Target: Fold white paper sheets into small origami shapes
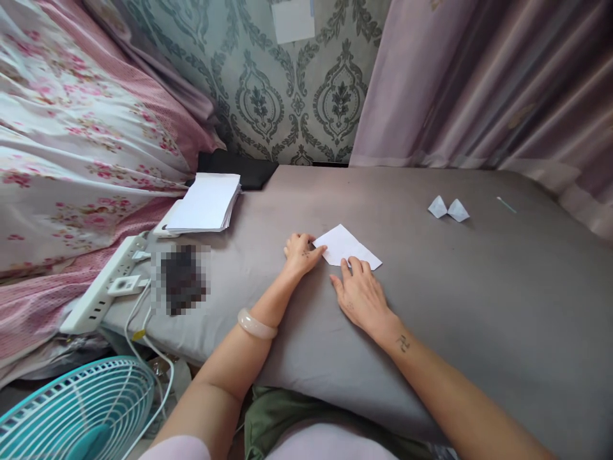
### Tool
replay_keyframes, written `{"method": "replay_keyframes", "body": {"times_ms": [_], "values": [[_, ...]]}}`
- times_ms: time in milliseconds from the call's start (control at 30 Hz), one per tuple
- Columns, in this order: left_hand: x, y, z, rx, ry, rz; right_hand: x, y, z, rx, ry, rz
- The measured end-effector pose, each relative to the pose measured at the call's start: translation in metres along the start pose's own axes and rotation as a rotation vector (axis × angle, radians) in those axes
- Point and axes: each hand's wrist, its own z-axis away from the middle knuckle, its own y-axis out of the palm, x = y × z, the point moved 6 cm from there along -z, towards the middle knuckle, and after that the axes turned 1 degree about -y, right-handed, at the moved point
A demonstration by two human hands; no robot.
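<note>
A folded sheet of white paper point(348, 246) lies on the grey cloth-covered surface in front of me, shaped roughly like a kite with a long point to the right. My left hand point(302, 252) grips its left corner, thumb on top and fingers curled at the edge. The fingertips of my right hand point(360, 291) rest flat along the paper's lower edge, spread apart, with the thumb off to the side. Farther back on the right stands a small folded paper shape point(448, 209) with two pointed halves.
A stack of white paper point(205, 203) lies at the back left, near a black flat item point(261, 174). Along the left edge are a white power strip point(103, 287) with cables and a pixelated dark object point(184, 279). A turquoise fan point(81, 409) stands below. One thin stick point(506, 204) lies far right.
</note>
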Motion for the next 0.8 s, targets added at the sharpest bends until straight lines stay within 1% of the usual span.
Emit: {"method": "replay_keyframes", "body": {"times_ms": [67,133,267,300,400,500,567,600,633,667,800], "values": [[0.0,-0.002,-0.002,-0.024,0.001,0.044,-0.003,0.001,-0.001,0.006,-0.007,-0.008],[0.001,-0.002,-0.001,-0.011,0.005,0.11,-0.009,0.002,-0.003,-0.004,-0.024,-0.027],[0.002,-0.004,0.012,0.027,0.017,0.184,-0.029,0.004,-0.013,-0.052,-0.07,-0.114],[0.0,-0.004,0.017,0.054,0.034,0.198,-0.035,0.005,-0.016,-0.056,-0.074,-0.148],[-0.009,-0.004,0.03,0.223,0.114,0.239,-0.052,0.01,-0.026,-0.036,-0.127,-0.262],[-0.014,-0.003,0.04,0.4,0.167,0.251,-0.061,0.013,-0.031,-0.031,-0.185,-0.332],[-0.015,-0.002,0.043,0.486,0.19,0.236,-0.062,0.013,-0.032,-0.053,-0.202,-0.351],[-0.015,-0.001,0.044,0.499,0.211,0.212,-0.061,0.013,-0.032,-0.062,-0.209,-0.354],[-0.015,-0.001,0.044,0.485,0.245,0.179,-0.059,0.012,-0.032,-0.067,-0.216,-0.351],[-0.016,-0.001,0.043,0.445,0.291,0.141,-0.057,0.012,-0.031,-0.068,-0.224,-0.344],[-0.025,-0.005,0.045,0.184,0.502,-0.027,-0.047,0.007,-0.025,-0.041,-0.278,-0.258]]}}
